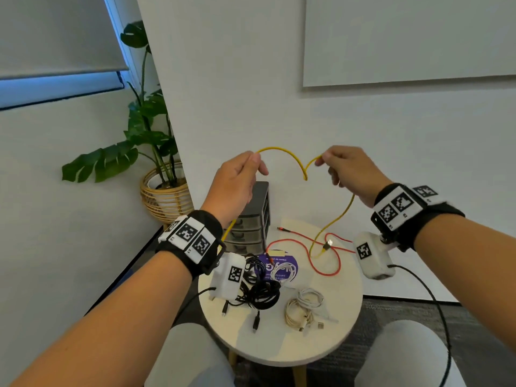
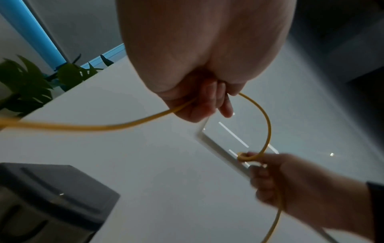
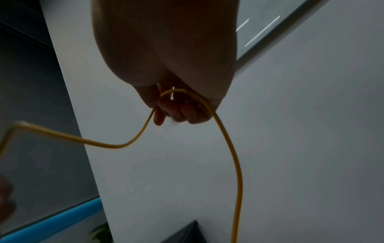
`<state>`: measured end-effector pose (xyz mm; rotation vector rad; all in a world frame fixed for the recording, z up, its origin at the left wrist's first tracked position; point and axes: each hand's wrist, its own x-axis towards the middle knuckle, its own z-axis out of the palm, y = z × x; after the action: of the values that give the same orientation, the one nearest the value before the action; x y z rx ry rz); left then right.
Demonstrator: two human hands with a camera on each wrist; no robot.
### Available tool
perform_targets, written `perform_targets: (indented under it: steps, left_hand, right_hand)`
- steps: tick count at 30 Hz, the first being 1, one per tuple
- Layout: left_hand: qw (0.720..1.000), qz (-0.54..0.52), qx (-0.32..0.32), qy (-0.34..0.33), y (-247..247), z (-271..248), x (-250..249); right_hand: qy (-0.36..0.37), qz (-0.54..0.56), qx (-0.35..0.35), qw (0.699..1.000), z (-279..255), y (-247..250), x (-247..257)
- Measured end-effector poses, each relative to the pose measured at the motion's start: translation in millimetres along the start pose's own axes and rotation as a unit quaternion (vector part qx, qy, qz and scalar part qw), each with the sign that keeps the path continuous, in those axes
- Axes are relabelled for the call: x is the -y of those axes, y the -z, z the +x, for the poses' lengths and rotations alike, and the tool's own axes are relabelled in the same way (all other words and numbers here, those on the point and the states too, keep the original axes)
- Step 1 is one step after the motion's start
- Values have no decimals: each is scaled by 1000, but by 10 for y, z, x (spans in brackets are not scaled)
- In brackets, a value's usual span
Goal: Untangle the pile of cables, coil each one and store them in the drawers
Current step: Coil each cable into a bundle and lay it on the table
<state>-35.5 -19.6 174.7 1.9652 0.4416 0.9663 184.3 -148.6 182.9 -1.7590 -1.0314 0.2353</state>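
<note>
Holding the yellow cable (image 1: 282,152) above the round tabletop (image 1: 321,344), the left hand (image 1: 237,182) and right hand (image 1: 349,169) each pinched it, its tail crossing the red cable (image 1: 332,258) below. From the left wrist, fingers (image 2: 216,98) curled round the strand. From the right wrist, fingers (image 3: 176,110) gripped a bend. Even loops, lifted clear of the red cable, would likely coil best.

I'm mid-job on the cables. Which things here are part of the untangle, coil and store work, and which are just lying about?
Part of the job:
- yellow cable, pinched by left hand and right hand
- red cable
- black cables
- white cables
- drawer unit

Just lying about:
- purple sticker on the table
- potted plant
</note>
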Motion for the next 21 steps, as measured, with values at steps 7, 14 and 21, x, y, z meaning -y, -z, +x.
perform_targets:
  steps: [7,14,21]
  left_hand:
    - [998,-59,25,26,-51,-29,-11]
    - [995,-70,51,48,-152,-62,54]
    - [989,-71,90,92,-58,-218,156]
  right_hand:
    - [42,-58,58,996,-221,-244,137]
    - [157,-131,161,966,-316,-520,549]
    - [130,-22,42,990,-33,-123,466]
